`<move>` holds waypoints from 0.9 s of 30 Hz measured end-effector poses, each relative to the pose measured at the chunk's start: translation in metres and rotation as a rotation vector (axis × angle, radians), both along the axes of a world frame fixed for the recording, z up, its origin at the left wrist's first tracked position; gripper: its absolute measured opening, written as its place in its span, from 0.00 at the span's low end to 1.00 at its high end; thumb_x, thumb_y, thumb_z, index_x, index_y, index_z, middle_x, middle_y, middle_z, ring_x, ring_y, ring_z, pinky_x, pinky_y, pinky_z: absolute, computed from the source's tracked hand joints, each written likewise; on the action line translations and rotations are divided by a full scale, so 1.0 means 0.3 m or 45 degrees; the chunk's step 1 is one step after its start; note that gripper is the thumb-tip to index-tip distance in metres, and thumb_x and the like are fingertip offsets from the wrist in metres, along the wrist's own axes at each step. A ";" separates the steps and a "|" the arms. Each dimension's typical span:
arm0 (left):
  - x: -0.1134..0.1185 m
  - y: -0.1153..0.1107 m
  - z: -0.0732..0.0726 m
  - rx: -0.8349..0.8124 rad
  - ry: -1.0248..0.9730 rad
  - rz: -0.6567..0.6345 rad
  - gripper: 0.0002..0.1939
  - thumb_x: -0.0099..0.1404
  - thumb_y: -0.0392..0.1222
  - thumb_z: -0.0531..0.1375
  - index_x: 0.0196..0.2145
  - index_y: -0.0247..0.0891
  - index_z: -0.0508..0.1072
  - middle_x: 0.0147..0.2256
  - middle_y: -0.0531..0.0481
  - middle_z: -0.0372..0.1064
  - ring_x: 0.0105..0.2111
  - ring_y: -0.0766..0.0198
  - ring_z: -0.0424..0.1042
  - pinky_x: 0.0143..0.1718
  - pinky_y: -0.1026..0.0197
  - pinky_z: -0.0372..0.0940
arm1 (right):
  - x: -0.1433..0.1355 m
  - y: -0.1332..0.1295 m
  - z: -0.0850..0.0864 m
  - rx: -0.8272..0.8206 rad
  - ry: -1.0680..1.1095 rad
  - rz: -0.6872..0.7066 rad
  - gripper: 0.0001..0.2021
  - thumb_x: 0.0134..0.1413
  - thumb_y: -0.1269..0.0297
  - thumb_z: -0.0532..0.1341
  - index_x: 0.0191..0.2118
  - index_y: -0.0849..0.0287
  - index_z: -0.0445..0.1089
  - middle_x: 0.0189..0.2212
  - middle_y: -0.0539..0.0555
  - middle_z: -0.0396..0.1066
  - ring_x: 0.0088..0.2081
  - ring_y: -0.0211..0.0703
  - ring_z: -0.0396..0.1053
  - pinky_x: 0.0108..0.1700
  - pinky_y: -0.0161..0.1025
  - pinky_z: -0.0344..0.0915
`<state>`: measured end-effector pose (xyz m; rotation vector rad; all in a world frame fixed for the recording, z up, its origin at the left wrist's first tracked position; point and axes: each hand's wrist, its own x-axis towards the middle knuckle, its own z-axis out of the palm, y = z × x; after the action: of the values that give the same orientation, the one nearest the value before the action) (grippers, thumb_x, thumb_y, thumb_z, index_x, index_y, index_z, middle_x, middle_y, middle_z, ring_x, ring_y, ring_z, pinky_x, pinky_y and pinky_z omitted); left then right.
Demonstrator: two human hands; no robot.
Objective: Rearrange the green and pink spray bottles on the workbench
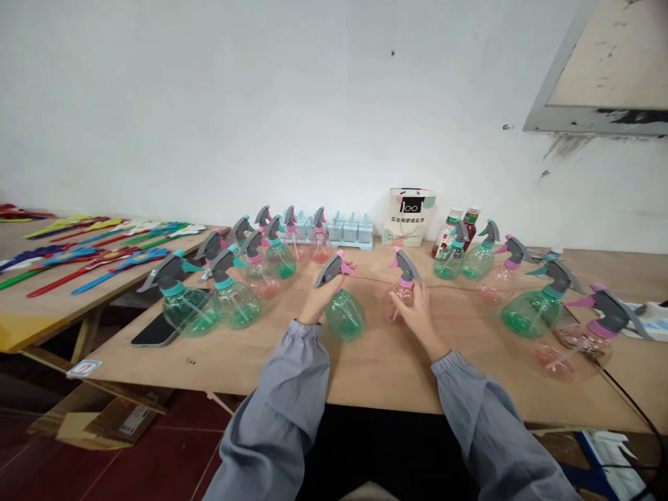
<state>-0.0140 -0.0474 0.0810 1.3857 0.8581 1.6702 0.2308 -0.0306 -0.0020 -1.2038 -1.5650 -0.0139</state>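
As I look through the head camera, both of the person's hands reach forward over the wooden table, each grasping a spray bottle. I see the left hand closed around the neck of a green bottle with a grey-and-pink spray head; that bottle leans, its body lying just right of the hand. I cannot tell whether its base touches the tabletop. The right hand is wrapped round the upper body of a pink bottle, thumb across the front, so this one sits just left of the palm. The two held bottles are near each other but apart, between both hands. I make out more spray bottles standing to the left, beside a phone, and others to the right. Behind them, a paper bag stands by the wall.
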 end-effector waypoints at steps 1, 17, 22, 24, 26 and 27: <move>-0.031 0.001 -0.001 0.013 0.048 0.115 0.08 0.50 0.39 0.64 0.31 0.41 0.78 0.31 0.51 0.75 0.38 0.58 0.76 0.45 0.58 0.71 | -0.001 -0.001 0.001 0.000 0.004 0.005 0.24 0.54 0.41 0.62 0.46 0.57 0.68 0.41 0.59 0.69 0.46 0.56 0.66 0.50 0.54 0.64; -0.253 -0.030 -0.151 -0.002 0.730 0.740 0.34 0.51 0.51 0.70 0.53 0.38 0.66 0.53 0.37 0.70 0.57 0.44 0.70 0.59 0.43 0.63 | -0.004 -0.003 0.008 0.008 0.023 0.020 0.25 0.54 0.39 0.62 0.45 0.57 0.68 0.41 0.60 0.69 0.46 0.57 0.67 0.50 0.54 0.65; -0.273 -0.064 -0.217 -0.151 0.942 0.873 0.35 0.55 0.50 0.69 0.55 0.38 0.60 0.53 0.33 0.69 0.57 0.38 0.70 0.56 0.39 0.64 | -0.004 -0.002 0.007 0.014 0.011 0.023 0.25 0.54 0.40 0.62 0.46 0.56 0.68 0.42 0.59 0.69 0.46 0.57 0.67 0.50 0.54 0.64; -0.282 -0.029 -0.217 -0.151 0.965 0.888 0.33 0.57 0.51 0.67 0.55 0.39 0.60 0.52 0.33 0.70 0.58 0.39 0.69 0.56 0.39 0.65 | -0.005 -0.002 0.005 0.017 0.013 0.022 0.25 0.54 0.39 0.61 0.46 0.56 0.68 0.41 0.59 0.70 0.46 0.56 0.67 0.49 0.53 0.64; -0.290 0.028 -0.209 -0.136 0.965 0.883 0.33 0.60 0.52 0.66 0.56 0.38 0.59 0.54 0.31 0.69 0.59 0.39 0.69 0.56 0.40 0.65 | -0.005 -0.002 0.003 0.027 0.019 0.018 0.25 0.54 0.39 0.61 0.45 0.56 0.68 0.40 0.59 0.70 0.45 0.56 0.67 0.49 0.53 0.64; -0.294 0.062 -0.205 -0.129 0.958 0.877 0.33 0.61 0.52 0.66 0.57 0.38 0.59 0.55 0.30 0.68 0.59 0.39 0.68 0.57 0.40 0.64 | -0.005 -0.001 0.001 0.030 0.019 0.016 0.24 0.54 0.39 0.61 0.45 0.56 0.68 0.40 0.59 0.69 0.45 0.56 0.67 0.49 0.53 0.64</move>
<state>-0.1020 -0.0289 0.0195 1.7941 1.9967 1.5106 0.2292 -0.0310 -0.0016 -1.1728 -1.5552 -0.0148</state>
